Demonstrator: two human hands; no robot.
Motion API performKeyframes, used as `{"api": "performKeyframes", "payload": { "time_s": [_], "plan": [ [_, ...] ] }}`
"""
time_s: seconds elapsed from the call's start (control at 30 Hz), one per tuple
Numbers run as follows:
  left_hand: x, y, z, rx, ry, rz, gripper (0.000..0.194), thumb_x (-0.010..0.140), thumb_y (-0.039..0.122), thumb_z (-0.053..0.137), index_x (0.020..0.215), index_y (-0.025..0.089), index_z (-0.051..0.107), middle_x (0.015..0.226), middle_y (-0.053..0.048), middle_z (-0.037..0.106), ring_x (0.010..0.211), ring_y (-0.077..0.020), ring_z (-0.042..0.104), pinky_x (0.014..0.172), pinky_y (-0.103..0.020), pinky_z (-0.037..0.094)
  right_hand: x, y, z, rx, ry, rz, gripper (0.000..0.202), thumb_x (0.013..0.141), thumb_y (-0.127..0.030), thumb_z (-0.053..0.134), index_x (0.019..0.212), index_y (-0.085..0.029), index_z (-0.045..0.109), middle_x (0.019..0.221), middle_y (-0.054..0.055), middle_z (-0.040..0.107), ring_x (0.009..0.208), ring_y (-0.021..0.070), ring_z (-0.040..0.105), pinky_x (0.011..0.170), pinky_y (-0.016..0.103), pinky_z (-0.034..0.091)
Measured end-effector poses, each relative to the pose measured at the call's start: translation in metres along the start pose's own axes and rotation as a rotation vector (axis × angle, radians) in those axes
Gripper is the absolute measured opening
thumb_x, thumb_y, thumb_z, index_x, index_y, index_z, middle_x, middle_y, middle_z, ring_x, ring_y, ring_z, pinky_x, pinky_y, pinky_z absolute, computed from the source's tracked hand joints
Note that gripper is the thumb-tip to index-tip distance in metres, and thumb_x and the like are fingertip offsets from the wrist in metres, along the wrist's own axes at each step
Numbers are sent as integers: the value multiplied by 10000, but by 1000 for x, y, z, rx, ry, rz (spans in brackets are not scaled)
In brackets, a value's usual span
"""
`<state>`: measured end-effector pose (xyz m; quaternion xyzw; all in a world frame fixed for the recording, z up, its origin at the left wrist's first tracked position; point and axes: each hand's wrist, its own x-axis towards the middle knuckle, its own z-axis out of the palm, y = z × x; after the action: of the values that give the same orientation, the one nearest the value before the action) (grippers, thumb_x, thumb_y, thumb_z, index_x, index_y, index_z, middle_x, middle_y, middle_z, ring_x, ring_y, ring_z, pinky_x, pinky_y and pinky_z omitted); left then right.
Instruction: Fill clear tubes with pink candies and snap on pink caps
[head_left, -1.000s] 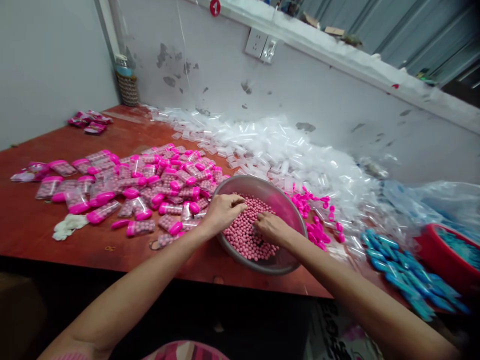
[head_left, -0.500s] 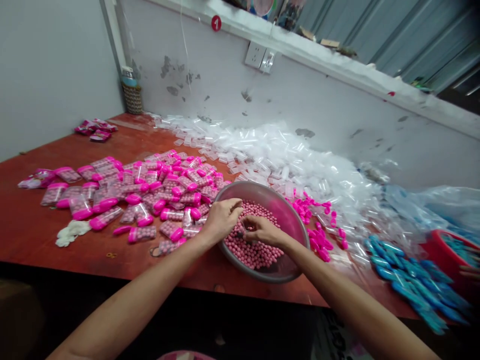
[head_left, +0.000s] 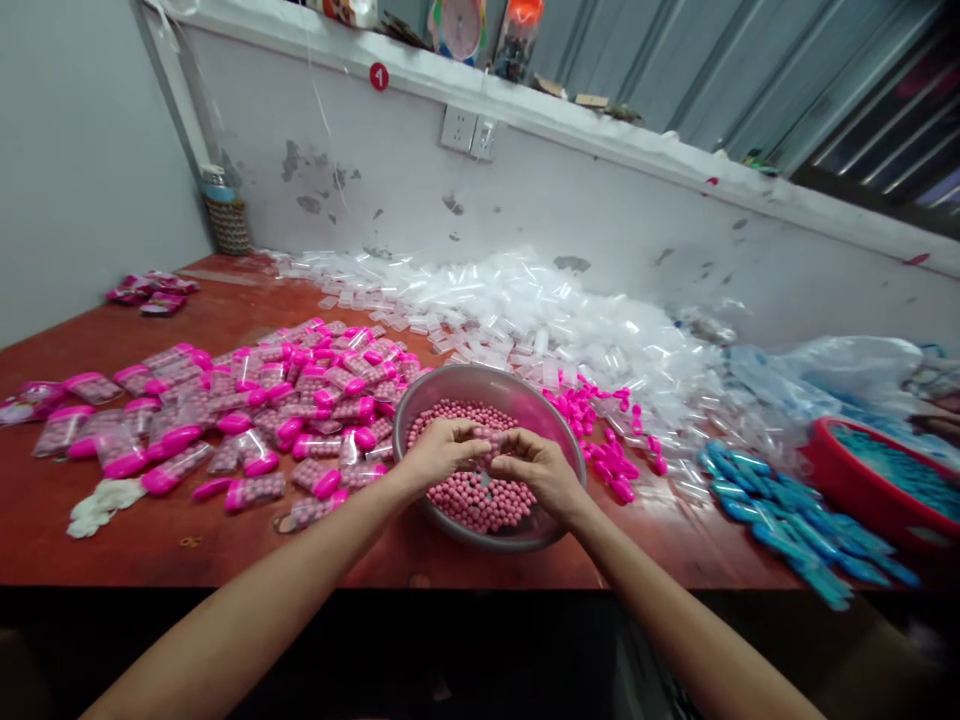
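Over a grey metal bowl (head_left: 566, 450) of small pink balls (head_left: 480, 508), my two hands meet fingertip to fingertip. Between them is a small clear plastic bottle (head_left: 487, 436) with pink balls showing through; the fingers cover much of it. My left hand (head_left: 436, 456) grips its left end, the fingers closed. From the right, my right hand (head_left: 541, 472) pinches the other end between thumb and fingers. Left of the bowl lies a heap of filled clear bottles with bright pink caps (head_left: 300, 395). Loose pink caps (head_left: 611, 460) are scattered just right of the bowl.
A big pile of clear plastic bottles (head_left: 525, 300) runs along the wall behind the bowl. Blue-capped filled bottles (head_left: 795, 520) lie at the right, beside a red basin (head_left: 832, 450) of blue pieces. White gloves (head_left: 105, 505) rest near the table's front left edge.
Both hands have lifted a little from the balls and closed together around the clear bottle. My head view has turned to the right, so the table appears shifted left.
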<state>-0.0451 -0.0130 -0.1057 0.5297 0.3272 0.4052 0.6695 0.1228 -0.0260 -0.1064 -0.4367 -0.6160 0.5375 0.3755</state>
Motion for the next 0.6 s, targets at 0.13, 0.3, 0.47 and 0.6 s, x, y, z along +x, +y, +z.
{"api": "performKeyframes", "payload": {
  "time_s": [0.13, 0.3, 0.47, 0.6],
  "plan": [
    [-6, 4, 2, 253, 43, 135, 132, 666, 241, 587, 636, 113, 576, 582, 12, 550, 557, -96, 518, 552, -208, 411, -5, -3, -4, -316, 47, -149, 285, 683, -273, 624, 941, -195, 532, 833, 15, 590, 732, 134, 570, 657, 273, 482],
    [-9, 4, 0, 254, -176, 79, 199, 663, 260, 606, 779, 101, 634, 661, -31, 627, 610, -130, 571, 589, -228, 443, -13, -22, -12, -638, -108, -456, 296, 790, -241, 503, 1086, -240, 511, 1081, 60, 535, 978, 163, 513, 808, 293, 444],
    [-8, 7, 0, 205, -230, 27, 229, 646, 233, 621, 825, 94, 652, 666, -43, 642, 621, -137, 584, 622, -246, 455, -15, -26, -17, -751, -171, -525, 274, 801, -244, 494, 1074, -227, 514, 1021, 59, 563, 958, 158, 516, 834, 292, 418],
    [-9, 7, 0, 261, -214, 33, 206, 659, 244, 608, 806, 108, 657, 694, -38, 643, 653, -138, 579, 632, -237, 442, -15, -23, -18, -724, -143, -455, 204, 765, -252, 544, 963, -205, 533, 893, 40, 579, 806, 134, 551, 724, 247, 445]
  ]
}}
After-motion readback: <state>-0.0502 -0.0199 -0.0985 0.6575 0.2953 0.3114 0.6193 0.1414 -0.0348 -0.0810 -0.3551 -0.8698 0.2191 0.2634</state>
